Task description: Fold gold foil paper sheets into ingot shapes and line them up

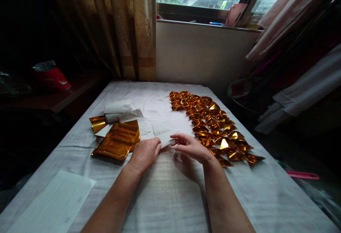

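The desk (239, 197) is covered in a white cloth with faint thin lines. The folded foil pieces (213, 126) are shiny gold and orange, laid in a long band. The stack of foil sheets (118, 140) is the same shiny gold with bright stripes of light. The small paper (165, 136) is plain white. The lined sheet (55, 201) is white with pale lines. The curtain (128, 23) is tan with a soft leafy pattern. The bag (52, 76) is red with a silver top.
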{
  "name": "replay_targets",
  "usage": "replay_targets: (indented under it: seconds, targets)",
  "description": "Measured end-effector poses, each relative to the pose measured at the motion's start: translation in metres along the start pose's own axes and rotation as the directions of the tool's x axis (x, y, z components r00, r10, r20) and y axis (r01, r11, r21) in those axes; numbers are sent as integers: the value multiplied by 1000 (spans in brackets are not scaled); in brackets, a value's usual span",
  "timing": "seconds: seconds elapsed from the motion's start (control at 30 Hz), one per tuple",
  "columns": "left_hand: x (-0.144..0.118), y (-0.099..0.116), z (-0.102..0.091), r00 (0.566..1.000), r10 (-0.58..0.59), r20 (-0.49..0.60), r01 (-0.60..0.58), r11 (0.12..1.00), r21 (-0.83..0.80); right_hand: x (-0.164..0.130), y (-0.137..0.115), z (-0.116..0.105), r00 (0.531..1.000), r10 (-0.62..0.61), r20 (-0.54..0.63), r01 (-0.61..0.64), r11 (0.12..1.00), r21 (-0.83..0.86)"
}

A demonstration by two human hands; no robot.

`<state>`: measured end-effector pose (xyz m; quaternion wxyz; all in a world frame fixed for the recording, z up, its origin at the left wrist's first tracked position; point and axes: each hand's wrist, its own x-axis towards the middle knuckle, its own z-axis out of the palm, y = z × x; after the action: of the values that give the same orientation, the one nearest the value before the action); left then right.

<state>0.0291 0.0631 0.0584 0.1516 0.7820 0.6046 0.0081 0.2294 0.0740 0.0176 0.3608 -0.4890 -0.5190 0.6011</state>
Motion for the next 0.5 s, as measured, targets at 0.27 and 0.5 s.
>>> replay_targets:
  seconds: [0.27,0.5]
  targets:
    - [7,-18,22,968,225,-108,-232,971,-55,10,17,-2,985,-130,-116,74,913,-402]
    - [12,-21,35,964,238,-116,-244,969,-41,12,16,5,971,-191,-145,109,890,-443]
